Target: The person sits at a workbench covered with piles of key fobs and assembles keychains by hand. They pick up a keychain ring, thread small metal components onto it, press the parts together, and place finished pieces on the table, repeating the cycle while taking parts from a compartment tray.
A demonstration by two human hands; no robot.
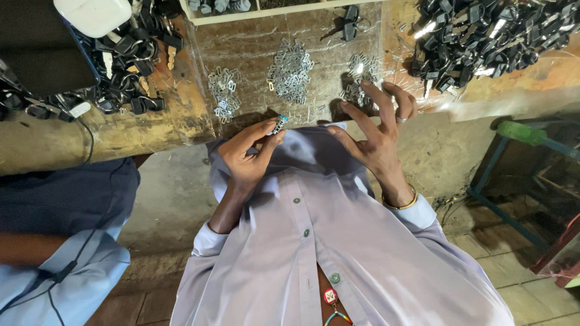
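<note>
- Pinching a small silvery metal clip [279, 124] between thumb and forefinger, the left hand [246, 158] holds it up just off the near edge of the desk [151, 130], close to the chest, where it can be looked over from above.
- The fingers [263, 125] of that hand are closed on the clip; the rest of the hand curls loosely beneath it.
- The right hand [377, 137] hovers with fingers spread and empty over the rightmost pile of clips [357, 77], its tips just above or touching the pieces; which, the view does not settle.
- Three separate heaps of like metal parts lie side by side on a clear plastic sheet [254, 45], the middle pile [290, 71] and left pile [223, 90] kept apart, apparently so that kinds do not mix.
- Heaps of black plastic parts [483, 33] flank the sheet at both ends of the desk, within arm's reach.
- A second person's blue sleeve [66, 205] shows at the left, well apart from the work.
</note>
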